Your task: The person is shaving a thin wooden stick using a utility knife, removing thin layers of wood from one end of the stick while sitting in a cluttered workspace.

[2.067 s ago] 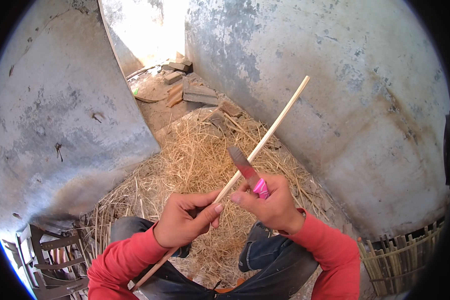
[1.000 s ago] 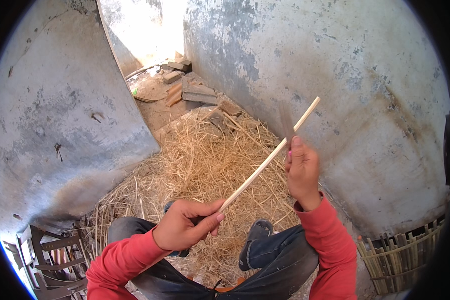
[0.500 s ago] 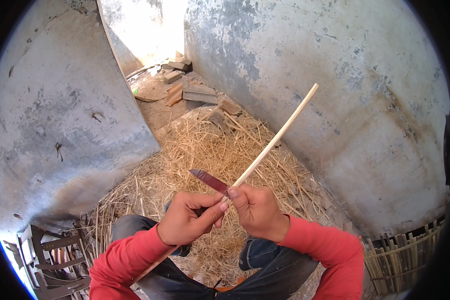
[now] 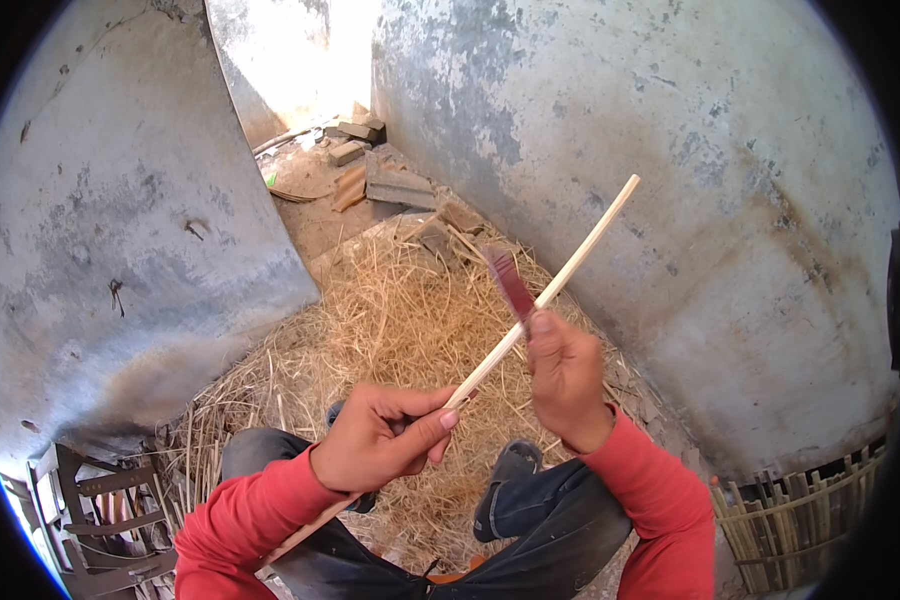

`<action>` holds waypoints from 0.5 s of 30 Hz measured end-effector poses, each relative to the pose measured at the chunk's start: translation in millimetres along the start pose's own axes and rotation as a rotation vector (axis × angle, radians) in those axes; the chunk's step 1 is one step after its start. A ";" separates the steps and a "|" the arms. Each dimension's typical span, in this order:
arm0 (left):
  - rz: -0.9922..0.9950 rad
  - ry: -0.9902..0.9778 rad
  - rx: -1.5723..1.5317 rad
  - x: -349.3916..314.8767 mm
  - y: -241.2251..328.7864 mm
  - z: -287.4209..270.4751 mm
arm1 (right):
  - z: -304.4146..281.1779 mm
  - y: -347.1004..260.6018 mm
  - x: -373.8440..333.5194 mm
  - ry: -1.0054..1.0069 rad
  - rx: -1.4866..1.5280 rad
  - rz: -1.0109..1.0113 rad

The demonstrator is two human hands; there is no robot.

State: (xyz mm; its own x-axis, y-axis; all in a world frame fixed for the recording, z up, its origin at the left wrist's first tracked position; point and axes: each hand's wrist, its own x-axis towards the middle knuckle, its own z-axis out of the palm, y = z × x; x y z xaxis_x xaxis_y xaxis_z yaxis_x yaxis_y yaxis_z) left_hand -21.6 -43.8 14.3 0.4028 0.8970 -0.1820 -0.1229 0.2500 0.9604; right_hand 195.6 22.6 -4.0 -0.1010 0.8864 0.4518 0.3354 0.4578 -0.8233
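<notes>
My left hand (image 4: pixel 385 435) is closed round a long pale wooden stick (image 4: pixel 580 255), thumb and forefinger pinching it. The stick slants from under my left forearm up to the far right. My right hand (image 4: pixel 568 385) grips a knife; its handle is hidden inside my fingers. The knife's dark reddish blade (image 4: pixel 511 284) lies across the stick about midway along the part beyond my left hand, pointing up and left, slightly blurred. Below both hands, a thick layer of pale shavings (image 4: pixel 390 310) covers the ground between my feet and the walls.
Bare, peeling walls rise at the left (image 4: pixel 140 230) and right (image 4: pixel 650 130). Bricks and blocks (image 4: pixel 400 188) lie at the far end by a bright opening. A dark slatted wooden frame (image 4: pixel 100 525) stands at the lower left, a woven slatted basket (image 4: pixel 795 525) at the lower right.
My right hand and the knife have moved up and right along the stick, away from my left hand. The blade has turned to point more upward. My left hand stays in place.
</notes>
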 end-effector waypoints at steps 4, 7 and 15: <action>-0.003 0.021 -0.032 1.7 -2.9 0.2 | 12.0 -10.2 -10.1 -0.120 -0.046 -0.069; 0.035 0.042 -0.001 2.1 -5.0 0.6 | 15.5 -10.2 -15.6 -0.184 -0.013 -0.057; 0.066 0.078 0.054 3.4 -9.8 -1.7 | 23.4 -17.7 -25.0 -0.295 0.032 -0.029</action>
State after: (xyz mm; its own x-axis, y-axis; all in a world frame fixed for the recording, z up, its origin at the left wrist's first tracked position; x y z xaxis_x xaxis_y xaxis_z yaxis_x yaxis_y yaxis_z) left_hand -20.6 -42.6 3.9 0.3235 0.9369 -0.1322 -0.0971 0.1718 0.9803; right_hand 170.3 -6.0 -8.7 -0.3796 0.8522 0.3599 0.2990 0.4812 -0.8240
